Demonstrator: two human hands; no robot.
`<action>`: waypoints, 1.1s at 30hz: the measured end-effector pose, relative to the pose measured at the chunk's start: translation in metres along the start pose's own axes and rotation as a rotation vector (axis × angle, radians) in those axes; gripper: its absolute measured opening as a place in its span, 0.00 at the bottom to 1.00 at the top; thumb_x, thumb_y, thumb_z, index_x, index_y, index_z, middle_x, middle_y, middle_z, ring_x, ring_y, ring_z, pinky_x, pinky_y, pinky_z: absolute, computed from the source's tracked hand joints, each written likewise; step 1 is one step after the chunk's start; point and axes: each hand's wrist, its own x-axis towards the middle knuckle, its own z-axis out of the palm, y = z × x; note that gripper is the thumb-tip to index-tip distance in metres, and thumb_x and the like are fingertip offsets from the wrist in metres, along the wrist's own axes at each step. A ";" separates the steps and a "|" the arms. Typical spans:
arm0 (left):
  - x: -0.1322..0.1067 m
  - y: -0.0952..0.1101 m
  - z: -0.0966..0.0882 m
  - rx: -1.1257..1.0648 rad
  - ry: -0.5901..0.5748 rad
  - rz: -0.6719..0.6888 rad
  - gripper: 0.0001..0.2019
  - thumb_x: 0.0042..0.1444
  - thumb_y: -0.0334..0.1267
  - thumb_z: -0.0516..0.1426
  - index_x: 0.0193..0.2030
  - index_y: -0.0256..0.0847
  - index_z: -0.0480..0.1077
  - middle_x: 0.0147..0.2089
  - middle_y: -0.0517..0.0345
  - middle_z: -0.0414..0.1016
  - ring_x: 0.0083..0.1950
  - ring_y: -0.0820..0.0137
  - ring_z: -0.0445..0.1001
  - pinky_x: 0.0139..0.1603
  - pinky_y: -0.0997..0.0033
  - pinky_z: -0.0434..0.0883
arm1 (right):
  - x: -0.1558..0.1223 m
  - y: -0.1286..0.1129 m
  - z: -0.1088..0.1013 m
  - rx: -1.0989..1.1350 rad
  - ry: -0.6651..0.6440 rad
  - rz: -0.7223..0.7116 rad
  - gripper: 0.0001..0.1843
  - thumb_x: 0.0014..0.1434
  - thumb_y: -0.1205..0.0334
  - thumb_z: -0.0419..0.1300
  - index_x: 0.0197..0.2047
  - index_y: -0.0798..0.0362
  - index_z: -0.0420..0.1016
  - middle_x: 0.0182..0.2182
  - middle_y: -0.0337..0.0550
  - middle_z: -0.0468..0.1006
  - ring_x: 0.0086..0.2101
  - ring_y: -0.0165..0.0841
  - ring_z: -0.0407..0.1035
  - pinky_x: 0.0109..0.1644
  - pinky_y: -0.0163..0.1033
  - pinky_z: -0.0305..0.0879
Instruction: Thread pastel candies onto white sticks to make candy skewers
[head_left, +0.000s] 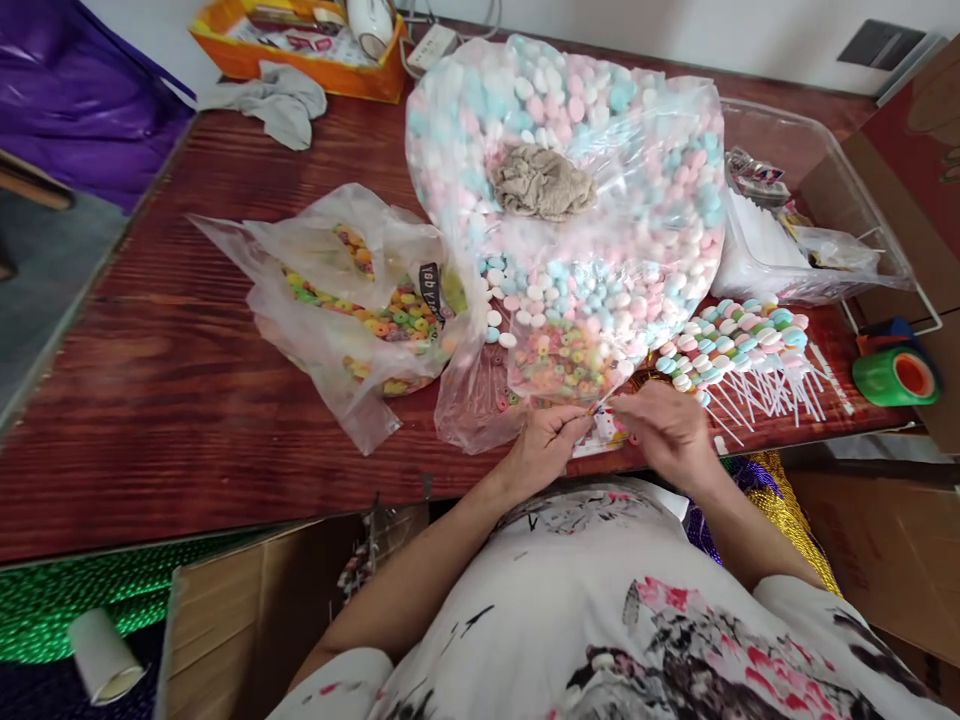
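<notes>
Fingers of left hand [544, 442] and right hand [669, 430] pinch a thin stick [604, 402], mostly blurred.

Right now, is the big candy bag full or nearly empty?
Nearly full: the bag bulges with pink, blue and white candies across most of its length, a crumpled cloth resting on top.

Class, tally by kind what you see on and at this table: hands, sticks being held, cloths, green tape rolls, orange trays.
Hands: 2
Stick held between them: 1
Cloths: 2
Green tape roll: 1
Orange tray: 1
Total: 7
</notes>
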 end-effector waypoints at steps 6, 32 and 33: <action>-0.002 0.007 -0.003 -0.035 0.057 0.024 0.11 0.57 0.39 0.53 0.33 0.37 0.74 0.31 0.59 0.73 0.34 0.71 0.68 0.38 0.72 0.68 | -0.001 -0.010 0.033 -0.023 -0.173 0.072 0.20 0.65 0.70 0.53 0.55 0.47 0.78 0.29 0.40 0.79 0.30 0.30 0.71 0.36 0.36 0.68; 0.001 0.018 -0.003 0.010 -0.205 -0.007 0.18 0.58 0.47 0.57 0.22 0.38 0.70 0.22 0.59 0.68 0.24 0.74 0.65 0.26 0.72 0.64 | -0.015 0.015 0.026 0.648 -0.380 0.447 0.14 0.61 0.52 0.59 0.31 0.53 0.68 0.25 0.35 0.70 0.26 0.27 0.64 0.32 0.33 0.64; 0.001 0.019 -0.006 -0.052 -0.277 -0.115 0.17 0.55 0.48 0.59 0.23 0.38 0.71 0.21 0.60 0.67 0.21 0.75 0.63 0.23 0.73 0.62 | -0.013 0.013 0.020 0.546 -0.443 0.344 0.12 0.64 0.55 0.56 0.32 0.53 0.67 0.26 0.36 0.70 0.27 0.28 0.63 0.32 0.34 0.64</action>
